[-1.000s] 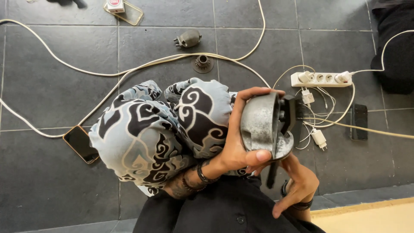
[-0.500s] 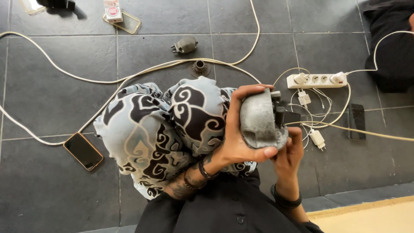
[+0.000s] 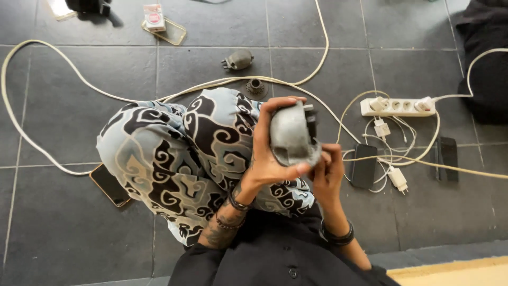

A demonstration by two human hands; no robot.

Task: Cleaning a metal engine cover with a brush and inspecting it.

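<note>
The left hand [image 3: 267, 153] is clamped round a grey metal housing [image 3: 291, 135], held up over the patterned knees, and the right hand [image 3: 328, 175] closes on its lower edge, fingertips pinching there. It looks heavy; a slip could drop it onto the dark phone [image 3: 364, 165] and white cables [image 3: 391, 159] on the tiled floor [image 3: 79, 238] just right.
</note>
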